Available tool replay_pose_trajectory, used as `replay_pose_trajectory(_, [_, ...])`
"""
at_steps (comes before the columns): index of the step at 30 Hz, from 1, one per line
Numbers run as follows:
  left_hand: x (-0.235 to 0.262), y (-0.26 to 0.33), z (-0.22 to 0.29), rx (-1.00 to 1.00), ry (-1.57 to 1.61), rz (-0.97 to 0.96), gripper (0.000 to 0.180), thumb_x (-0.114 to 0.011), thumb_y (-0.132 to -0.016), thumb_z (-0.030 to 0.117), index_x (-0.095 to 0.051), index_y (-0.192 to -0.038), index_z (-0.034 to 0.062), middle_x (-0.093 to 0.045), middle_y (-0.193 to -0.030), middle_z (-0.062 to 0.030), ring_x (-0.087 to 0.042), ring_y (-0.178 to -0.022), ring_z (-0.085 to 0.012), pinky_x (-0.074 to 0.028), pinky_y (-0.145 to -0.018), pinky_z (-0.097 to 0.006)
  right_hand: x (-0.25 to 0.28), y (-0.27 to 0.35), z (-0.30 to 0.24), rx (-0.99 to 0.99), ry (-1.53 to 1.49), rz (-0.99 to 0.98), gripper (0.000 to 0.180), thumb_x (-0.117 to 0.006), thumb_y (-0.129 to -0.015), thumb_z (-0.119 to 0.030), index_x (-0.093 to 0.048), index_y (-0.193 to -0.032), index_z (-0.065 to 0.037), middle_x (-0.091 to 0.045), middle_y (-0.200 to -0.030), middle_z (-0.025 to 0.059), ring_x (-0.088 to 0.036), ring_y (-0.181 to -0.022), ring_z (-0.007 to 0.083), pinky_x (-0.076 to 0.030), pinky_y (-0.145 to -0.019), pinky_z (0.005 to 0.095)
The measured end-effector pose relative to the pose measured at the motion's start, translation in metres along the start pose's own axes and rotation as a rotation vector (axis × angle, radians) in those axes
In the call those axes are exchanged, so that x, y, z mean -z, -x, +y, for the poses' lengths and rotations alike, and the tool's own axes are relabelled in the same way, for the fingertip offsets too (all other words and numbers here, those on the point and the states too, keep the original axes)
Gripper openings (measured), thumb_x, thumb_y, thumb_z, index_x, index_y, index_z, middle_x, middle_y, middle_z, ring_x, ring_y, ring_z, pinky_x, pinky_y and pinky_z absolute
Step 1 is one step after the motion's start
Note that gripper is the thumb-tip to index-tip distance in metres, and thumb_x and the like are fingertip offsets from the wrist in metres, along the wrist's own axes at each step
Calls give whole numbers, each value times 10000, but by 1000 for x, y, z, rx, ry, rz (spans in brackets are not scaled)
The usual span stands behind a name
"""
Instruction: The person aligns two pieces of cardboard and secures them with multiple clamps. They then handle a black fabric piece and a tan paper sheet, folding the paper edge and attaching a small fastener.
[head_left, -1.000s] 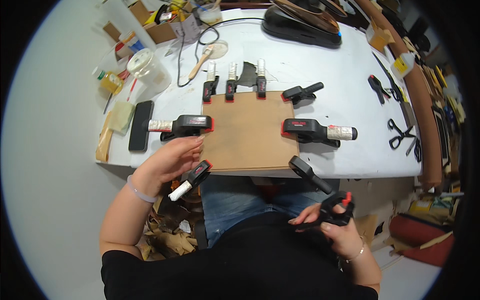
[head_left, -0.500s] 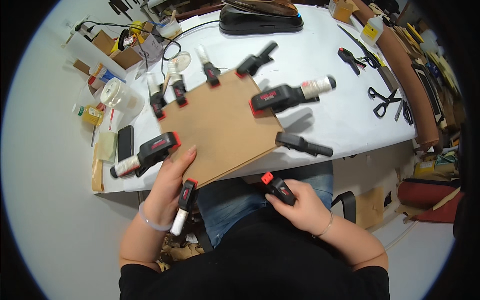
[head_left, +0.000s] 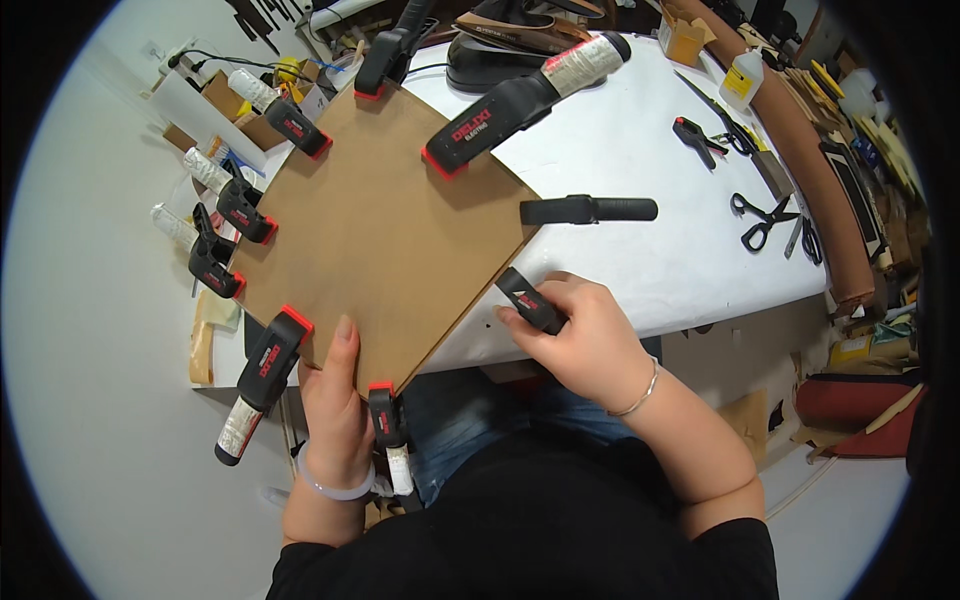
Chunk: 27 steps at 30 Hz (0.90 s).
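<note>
A brown square board (head_left: pixel 380 220), made of stacked layers, is held up and tilted over the table's front edge. My left hand (head_left: pixel 338 400) grips its lower left edge, thumb on top. Several black spring clamps with red pads bite its edges; a large clamp (head_left: pixel 490 120) sits at the upper right, a slim clamp (head_left: pixel 590 210) at the right corner, and a small clamp (head_left: pixel 385 420) at the near corner. My right hand (head_left: pixel 575 320) is closed around another spring clamp (head_left: pixel 532 302), whose jaws lie close to the board's lower right edge, apart from it.
On the white table (head_left: pixel 640 270), black scissors (head_left: pixel 763 220) and a spare spring clamp (head_left: pixel 697 143) lie to the right, near a white bottle (head_left: pixel 742 80). A brown roll (head_left: pixel 815 190) runs along the right edge. At the back stands a black appliance (head_left: pixel 480 65).
The board has risen toward me, shifted left and turned counterclockwise with its clamps. My right hand has brought its clamp up and left, nearer the board's lower right edge.
</note>
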<state>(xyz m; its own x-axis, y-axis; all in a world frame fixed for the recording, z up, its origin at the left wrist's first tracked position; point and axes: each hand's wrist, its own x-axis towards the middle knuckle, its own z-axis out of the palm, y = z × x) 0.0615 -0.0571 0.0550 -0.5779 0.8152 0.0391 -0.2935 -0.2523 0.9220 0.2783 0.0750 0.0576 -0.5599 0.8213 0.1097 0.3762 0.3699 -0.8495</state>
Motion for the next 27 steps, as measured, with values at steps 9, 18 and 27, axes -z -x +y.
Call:
replay_pose_trajectory(9, [2,6,-1,2,-77,-58,493,-586,-1057,143,-407,-1499,18,-585,-1393,-129,-609,-1240,-217,-498,-1054,-376,-2,-10,4,66,35,-58,320,-760,-873,-229,-679,-793,70,-662,-816,186,-623,-749,343,-506,-715,382])
replay_pose_trajectory(18, [6,3,-11,7,-52,118,459,-647,-1024,114,-483,-1440,13,-635,-1317,-127,-658,-1151,-216,-545,-990,-366,59,3,5,-94,79,-393,734,-770,-888,-512,-644,-1286,91,-660,-1269,239,-633,-1216,311,-506,-1021,381])
replay_pose_trajectory(27, [17,-4,-14,91,4,166,426,-576,-1070,215,-524,-1443,16,-643,-1347,-78,-632,-1206,-174,-504,-1005,-311,210,-126,181,-85,681,449,552,-765,-877,-238,-617,-1293,94,-644,-1264,297,-594,-1218,426,-473,-1074,430])
